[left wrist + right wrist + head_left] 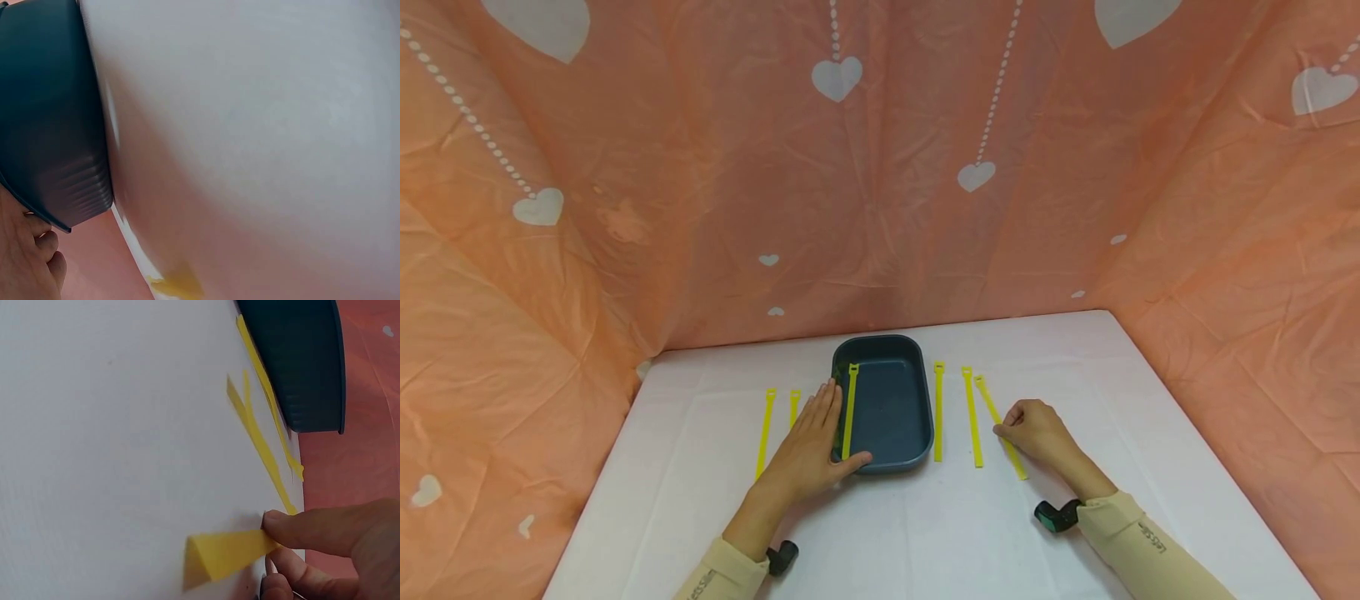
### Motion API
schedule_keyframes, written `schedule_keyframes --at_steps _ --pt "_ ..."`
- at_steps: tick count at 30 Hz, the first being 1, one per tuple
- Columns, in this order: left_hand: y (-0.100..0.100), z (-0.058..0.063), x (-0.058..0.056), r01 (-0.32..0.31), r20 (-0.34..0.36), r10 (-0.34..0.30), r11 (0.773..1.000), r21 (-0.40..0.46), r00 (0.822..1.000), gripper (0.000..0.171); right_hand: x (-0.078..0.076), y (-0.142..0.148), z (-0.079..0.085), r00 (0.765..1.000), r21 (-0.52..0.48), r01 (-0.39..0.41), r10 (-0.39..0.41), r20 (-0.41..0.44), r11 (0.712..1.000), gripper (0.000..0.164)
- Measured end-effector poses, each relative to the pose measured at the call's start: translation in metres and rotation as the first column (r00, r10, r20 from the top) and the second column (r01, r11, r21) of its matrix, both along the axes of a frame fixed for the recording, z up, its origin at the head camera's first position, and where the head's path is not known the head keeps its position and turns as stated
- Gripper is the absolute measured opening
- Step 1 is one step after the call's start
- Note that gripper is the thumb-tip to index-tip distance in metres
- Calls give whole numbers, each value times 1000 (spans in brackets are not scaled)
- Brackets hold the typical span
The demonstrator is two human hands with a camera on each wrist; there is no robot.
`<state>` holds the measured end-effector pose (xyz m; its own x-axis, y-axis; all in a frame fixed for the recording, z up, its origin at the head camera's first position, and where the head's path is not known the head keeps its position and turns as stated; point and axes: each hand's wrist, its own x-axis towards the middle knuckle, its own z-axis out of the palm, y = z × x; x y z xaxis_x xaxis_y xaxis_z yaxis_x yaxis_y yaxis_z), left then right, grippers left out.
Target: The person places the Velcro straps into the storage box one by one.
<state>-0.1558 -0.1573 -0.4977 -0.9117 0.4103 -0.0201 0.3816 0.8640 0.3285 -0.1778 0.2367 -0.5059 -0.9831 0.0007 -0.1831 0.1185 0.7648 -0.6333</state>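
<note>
Right wrist view shows a yellow strip (234, 550) pinched between the thumb and fingers of the right hand (1036, 432). Its slotted end lies beyond those fingers and a little to their left, while the plain end runs back toward the person; how far it is raised from the tabletop (925, 533) is hard to tell. It looks thin and very light, likely bendy along its length, with a smooth face that could slip under a flat fingertip. Breaking it seems unlikely, and a gentle squeeze should do. A pinch across its narrow width near the middle ought to keep it balanced; the slotted end would offer a second good catch.

Left of the right hand's fingers lie a second strip (972, 425) and, farther off, a third strip (938, 417), close beside the dark blue tray (891, 408). The left hand (808, 442) lays straight fingers along the tray's left side, thumb at its near rim, with nothing clasped. Just right of those fingers a fourth strip (850, 408) lies inside the tray; to their left are a fifth strip (765, 433) and a partly hidden sixth strip (794, 407). Beyond the fingers hangs a pink curtain (910, 250).
</note>
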Motion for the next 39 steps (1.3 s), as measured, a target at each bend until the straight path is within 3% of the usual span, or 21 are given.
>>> schedule_keyframes --at_steps 20,31,39 --pt "-1 -3 -2 0 1 0 1000 -8 1000 121 -3 12 8 999 -77 42 -41 9 996 15" --pt "-1 -1 -2 3 15 -2 1000 -17 1000 121 -6 17 9 998 -127 60 -57 27 990 20" --pt "0 -2 -2 2 -18 -2 1000 -4 1000 120 -7 18 13 997 -235 72 -73 4 969 19"
